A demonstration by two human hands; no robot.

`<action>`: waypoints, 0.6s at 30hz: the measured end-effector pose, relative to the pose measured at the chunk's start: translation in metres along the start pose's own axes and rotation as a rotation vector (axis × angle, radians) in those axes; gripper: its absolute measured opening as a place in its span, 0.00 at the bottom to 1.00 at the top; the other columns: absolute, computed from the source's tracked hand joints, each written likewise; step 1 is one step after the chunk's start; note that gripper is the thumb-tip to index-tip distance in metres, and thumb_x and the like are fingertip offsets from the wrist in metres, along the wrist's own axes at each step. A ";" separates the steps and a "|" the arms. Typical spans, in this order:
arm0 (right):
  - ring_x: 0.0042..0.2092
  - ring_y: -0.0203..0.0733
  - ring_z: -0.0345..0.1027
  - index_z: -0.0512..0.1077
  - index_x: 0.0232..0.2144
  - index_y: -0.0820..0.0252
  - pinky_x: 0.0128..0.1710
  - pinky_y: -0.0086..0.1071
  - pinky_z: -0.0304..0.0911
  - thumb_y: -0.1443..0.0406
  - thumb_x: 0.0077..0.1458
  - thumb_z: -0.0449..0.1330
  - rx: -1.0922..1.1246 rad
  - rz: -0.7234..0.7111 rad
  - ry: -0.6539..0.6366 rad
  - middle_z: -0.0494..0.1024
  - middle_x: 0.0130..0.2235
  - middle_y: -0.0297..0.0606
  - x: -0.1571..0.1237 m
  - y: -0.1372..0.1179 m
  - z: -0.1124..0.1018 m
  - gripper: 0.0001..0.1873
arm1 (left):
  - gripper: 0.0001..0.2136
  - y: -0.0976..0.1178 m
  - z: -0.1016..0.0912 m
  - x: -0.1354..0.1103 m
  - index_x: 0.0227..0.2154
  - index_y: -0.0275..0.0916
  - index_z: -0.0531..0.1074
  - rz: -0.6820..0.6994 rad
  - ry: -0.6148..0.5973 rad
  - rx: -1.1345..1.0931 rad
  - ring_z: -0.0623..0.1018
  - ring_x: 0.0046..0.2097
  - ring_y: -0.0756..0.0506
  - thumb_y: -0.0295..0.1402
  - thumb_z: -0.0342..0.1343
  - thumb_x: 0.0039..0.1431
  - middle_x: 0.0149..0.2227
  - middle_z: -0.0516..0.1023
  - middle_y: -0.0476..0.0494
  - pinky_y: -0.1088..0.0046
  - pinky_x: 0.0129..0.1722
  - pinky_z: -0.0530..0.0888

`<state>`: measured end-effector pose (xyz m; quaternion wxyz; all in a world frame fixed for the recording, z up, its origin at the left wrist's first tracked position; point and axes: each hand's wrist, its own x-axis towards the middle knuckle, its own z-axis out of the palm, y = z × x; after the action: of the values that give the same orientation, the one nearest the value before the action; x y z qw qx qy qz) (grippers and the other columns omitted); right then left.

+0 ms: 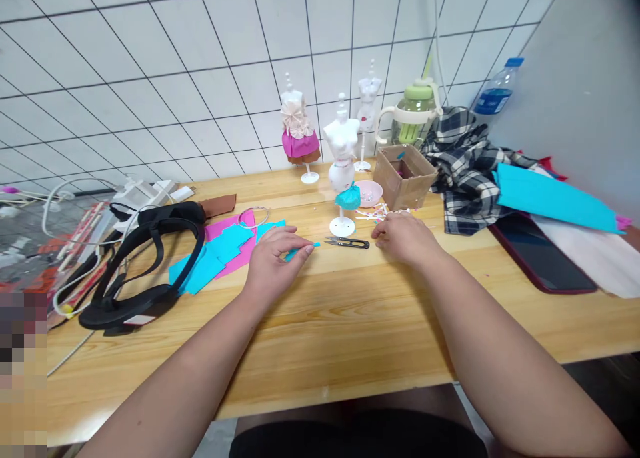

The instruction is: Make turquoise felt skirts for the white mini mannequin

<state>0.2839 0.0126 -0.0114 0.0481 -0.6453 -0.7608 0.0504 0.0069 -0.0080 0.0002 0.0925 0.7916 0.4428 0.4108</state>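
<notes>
My left hand (275, 258) is closed on a small piece of bright blue crepe paper (292, 254), just above the table. To the right, my right hand (406, 237) has its fingers bent together beside a pile of small white and coloured strips (373, 214); whatever its fingertips hold is hidden. Between the hands lie black thread snips (350, 243), points to the left. Just behind them stands a white mini dress form (342, 141) with a gathered blue paper piece (348, 197) on its lower part. A pink dish (371, 190) with tiny bits sits behind it.
Behind are a dressed form (300, 128), another white form (369, 101), a cardboard box (406, 185) and a jug (417, 115). Blue sheets (215, 255) and a black headset (135, 305) lie left. A checked cloth (465, 171) and phone (545, 255) lie right.
</notes>
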 end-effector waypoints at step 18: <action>0.36 0.43 0.65 0.77 0.30 0.59 0.35 0.34 0.57 0.62 0.52 0.60 0.473 0.076 0.421 0.74 0.37 0.39 -0.011 -0.036 -0.013 0.07 | 0.09 0.006 0.005 0.000 0.30 0.39 0.78 -0.441 -0.069 -0.145 0.80 0.37 0.44 0.39 0.59 0.54 0.31 0.83 0.46 0.67 0.42 0.74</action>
<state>0.2524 -0.0043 0.0065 0.3513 -0.6405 -0.6766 0.0931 0.0144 -0.0107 0.0001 0.2517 0.6806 0.5710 0.3841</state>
